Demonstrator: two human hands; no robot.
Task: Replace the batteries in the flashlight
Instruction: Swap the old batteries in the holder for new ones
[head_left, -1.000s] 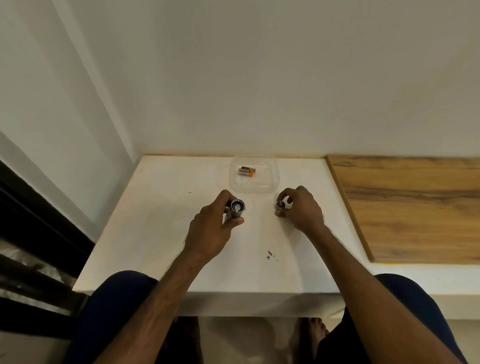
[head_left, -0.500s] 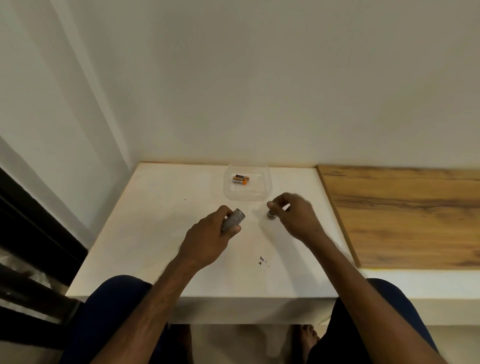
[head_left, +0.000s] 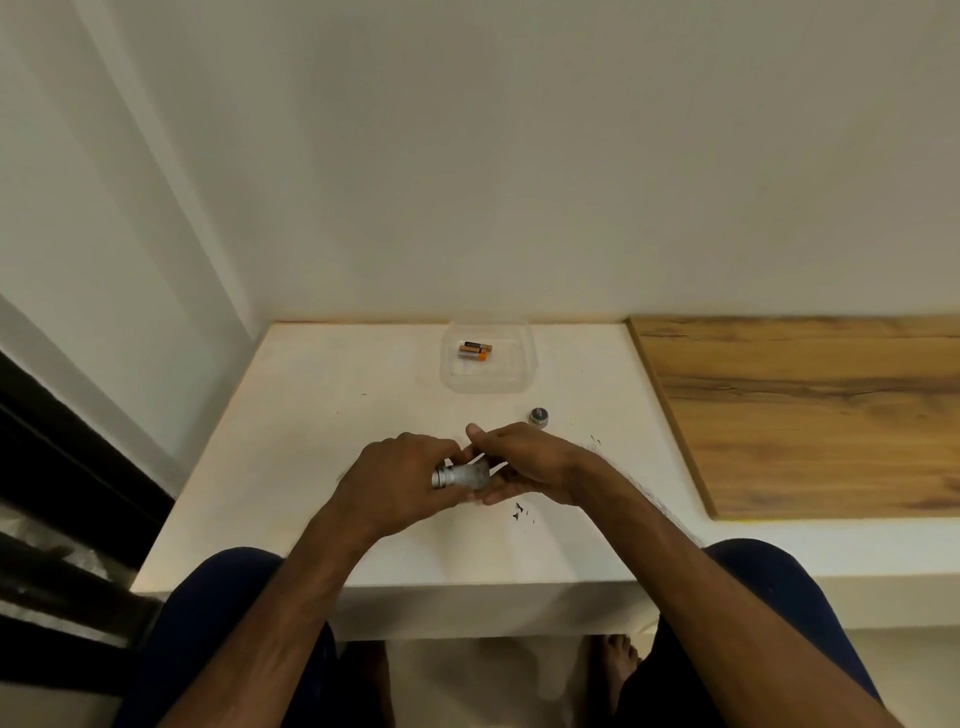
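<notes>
Left hand (head_left: 395, 480) wraps closed round the silver flashlight (head_left: 461, 476), body lying roughly sideways above the white table (head_left: 291, 415), threaded end poking out toward the left between the fingers. Right hand (head_left: 524, 465) cupped just beside and under the flashlight's other end, palm up, fingers loosely curled, touching the left hand; can't tell if it actually grips anything. Flashlight cap (head_left: 538, 416) sits alone on the table just beyond the right hand, apart from it. Further back, clear plastic container (head_left: 519, 374) near the wall holds two batteries (head_left: 475, 351) lying side by side. Small dark specks (head_left: 521, 512) on the table near the right wrist. Wooden panel (head_left: 810, 410) to the right
</notes>
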